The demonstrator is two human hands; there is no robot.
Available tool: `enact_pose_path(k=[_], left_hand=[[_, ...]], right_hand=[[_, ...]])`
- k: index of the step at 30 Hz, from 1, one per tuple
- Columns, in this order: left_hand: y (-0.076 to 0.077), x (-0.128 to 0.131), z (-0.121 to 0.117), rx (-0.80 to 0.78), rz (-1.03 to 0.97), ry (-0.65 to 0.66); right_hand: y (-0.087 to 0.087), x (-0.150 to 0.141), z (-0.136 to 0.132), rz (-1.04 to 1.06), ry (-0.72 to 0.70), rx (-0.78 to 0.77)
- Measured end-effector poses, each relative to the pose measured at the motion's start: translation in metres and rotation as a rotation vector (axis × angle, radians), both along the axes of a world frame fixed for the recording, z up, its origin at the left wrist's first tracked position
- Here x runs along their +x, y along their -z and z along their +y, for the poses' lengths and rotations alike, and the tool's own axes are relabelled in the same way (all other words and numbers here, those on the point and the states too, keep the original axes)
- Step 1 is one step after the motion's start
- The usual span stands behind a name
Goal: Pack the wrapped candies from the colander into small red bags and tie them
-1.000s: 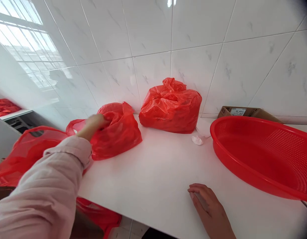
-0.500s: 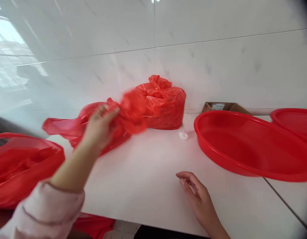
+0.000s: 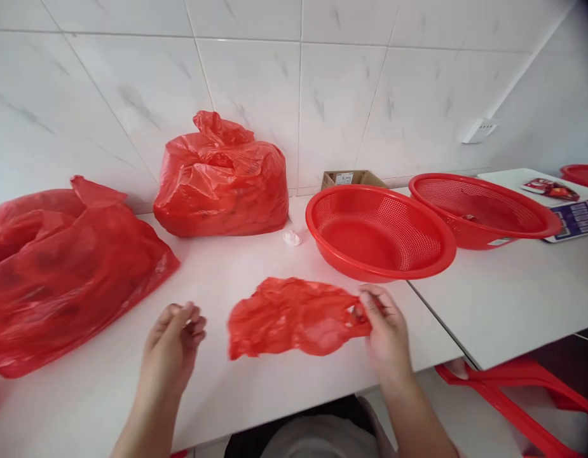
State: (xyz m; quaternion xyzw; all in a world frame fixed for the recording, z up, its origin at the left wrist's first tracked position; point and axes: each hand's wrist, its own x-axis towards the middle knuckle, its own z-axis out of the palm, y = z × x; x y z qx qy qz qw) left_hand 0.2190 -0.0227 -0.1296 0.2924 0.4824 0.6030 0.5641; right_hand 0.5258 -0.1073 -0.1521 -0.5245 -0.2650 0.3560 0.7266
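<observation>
My right hand (image 3: 386, 321) pinches the handle end of a red plastic bag (image 3: 294, 318), crumpled and thin, which stretches to the left just over the white table. On the bag's left side, apart from it, is my left hand (image 3: 174, 337), its fingers curled in toward the thumb; I see nothing held there. A large full red bag (image 3: 222, 184) stands behind, against the wall. Another filled red bag (image 3: 74, 273) lies at the left, its contents only dimly visible through the plastic.
Behind my right hand sits a red colander (image 3: 370, 245), with a second colander (image 3: 489, 210) to its right. A cardboard box (image 3: 351, 178) is by the wall. A small white scrap (image 3: 292, 238) lies on the table (image 3: 217, 388). A red stool (image 3: 503, 388) is below, right.
The crumpled red bag has come from the left to the middle and passed from my left hand to my right. My left hand has drawn back. The view has turned right.
</observation>
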Motion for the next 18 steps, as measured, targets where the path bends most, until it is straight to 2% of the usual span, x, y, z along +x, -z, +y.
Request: enact_pose_path(k=[2,4,5,7,9,10,11,12,14,15,16,18], left_hand=[[-0.001,-0.019,0.001,0.020,0.024,-0.127],[-0.002,-0.021,-0.004,0.038,0.075,-0.168],[-0.003,-0.014,-0.010,0.051,0.132,-0.136],[-0.005,0.013,-0.027,0.099,0.295,0.068],[-0.007,0.047,-0.048,0.175,0.433,0.439],[-0.007,0.063,-0.057,0.209,0.412,0.628],[-0.007,0.075,-0.065,0.230,0.365,0.756],[-0.006,0.085,-0.070,0.237,0.332,0.809],[-0.002,0.091,-0.073,0.222,0.291,0.780],[0.000,0.090,-0.071,0.203,0.291,0.726],[0.001,0.087,-0.068,0.179,0.295,0.675],[0.002,0.079,-0.063,0.135,0.289,0.630]], right_hand=[[-0.006,0.015,-0.002,0.018,0.121,0.066],[-0.013,0.019,-0.006,-0.002,0.089,0.080],[-0.017,0.016,-0.008,-0.035,0.036,0.067],[-0.025,0.000,-0.013,-0.149,-0.046,0.041],[-0.032,-0.024,-0.019,-0.280,-0.130,0.039],[-0.035,-0.035,-0.022,-0.329,-0.218,0.050],[-0.037,-0.045,-0.025,-0.365,-0.346,0.067],[-0.039,-0.053,-0.028,-0.389,-0.492,0.087],[-0.037,-0.061,-0.031,-0.407,-0.704,0.137],[-0.035,-0.061,-0.032,-0.407,-0.731,0.156],[-0.031,-0.060,-0.031,-0.403,-0.704,0.159],[-0.024,-0.056,-0.028,-0.413,-0.542,0.133]])
